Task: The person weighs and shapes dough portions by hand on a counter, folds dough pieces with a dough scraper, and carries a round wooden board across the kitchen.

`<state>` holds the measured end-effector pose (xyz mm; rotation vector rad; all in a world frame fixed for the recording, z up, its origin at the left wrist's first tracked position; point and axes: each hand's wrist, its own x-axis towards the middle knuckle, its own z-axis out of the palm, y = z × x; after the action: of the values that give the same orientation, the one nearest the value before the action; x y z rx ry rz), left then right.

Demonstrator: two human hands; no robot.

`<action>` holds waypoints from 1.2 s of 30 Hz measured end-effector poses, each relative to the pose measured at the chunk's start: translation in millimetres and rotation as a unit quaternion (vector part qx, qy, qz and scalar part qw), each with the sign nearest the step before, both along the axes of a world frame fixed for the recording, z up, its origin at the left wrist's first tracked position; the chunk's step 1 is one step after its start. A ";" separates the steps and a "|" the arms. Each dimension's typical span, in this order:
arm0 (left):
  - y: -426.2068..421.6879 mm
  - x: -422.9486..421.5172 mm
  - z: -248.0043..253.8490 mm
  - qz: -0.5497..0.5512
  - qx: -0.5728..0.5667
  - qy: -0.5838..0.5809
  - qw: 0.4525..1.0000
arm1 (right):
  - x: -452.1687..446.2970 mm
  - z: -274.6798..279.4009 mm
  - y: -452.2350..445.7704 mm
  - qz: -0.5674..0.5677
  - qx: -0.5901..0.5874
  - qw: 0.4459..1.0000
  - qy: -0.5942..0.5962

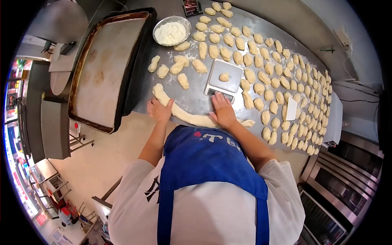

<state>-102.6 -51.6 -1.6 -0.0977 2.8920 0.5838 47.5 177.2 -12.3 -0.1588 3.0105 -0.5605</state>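
A long rope of dough (192,118) curves along the table's near edge. My left hand (160,109) lies at its left part, fingers apart and touching the dough. My right hand (223,109) rests with spread fingers on the rope's right part, its fingertips near the front of a white scale (225,77). One small dough piece (223,77) sits on the scale's plate. Several loose dough pieces (183,81) lie left of the scale, and many more (268,95) cover the table to its right.
Stacked dark-rimmed baking trays (107,65) stand at the left. A metal bowl of flour (171,31) is at the back, beside a small dark device (192,7). A white scraper (291,109) lies among the dough pieces at right. Ovens (343,175) stand at far right.
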 end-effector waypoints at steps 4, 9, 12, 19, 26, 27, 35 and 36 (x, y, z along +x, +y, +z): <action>-5.4 -12.1 -49.9 -0.037 0.075 0.013 0.996 | 1.0 4.9 -1.5 0.027 -0.023 0.999 -0.005; -11.4 -14.1 -47.9 0.252 0.734 -0.306 0.552 | 9.5 5.6 10.0 -0.018 -0.022 0.999 0.021; -22.3 -21.3 -39.0 0.260 0.699 -0.409 0.526 | 14.3 5.6 10.2 0.020 -0.040 0.998 0.043; 72.8 6.5 37.8 -0.446 0.267 -0.249 0.817 | -15.4 40.4 -4.4 -0.106 -0.142 0.975 0.134; 69.5 28.7 20.0 -0.493 0.004 -0.014 0.870 | 40.1 30.5 42.7 -0.195 -0.026 0.980 -0.010; 63.8 29.3 18.3 -0.436 -0.095 -0.046 0.894 | 51.3 27.0 43.4 -0.196 -0.025 0.980 -0.010; 63.3 47.3 -27.6 -0.044 0.470 -0.375 0.798 | 117.9 28.2 31.6 -0.304 0.013 0.952 0.042; 65.4 45.6 -28.1 0.097 0.564 -0.491 0.657 | 128.7 10.0 35.5 -0.297 -0.030 0.955 0.010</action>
<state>-57.0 13.8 -29.7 -0.3801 1.1403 1.5968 176.1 212.7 -2.3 0.7641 3.0315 -0.6854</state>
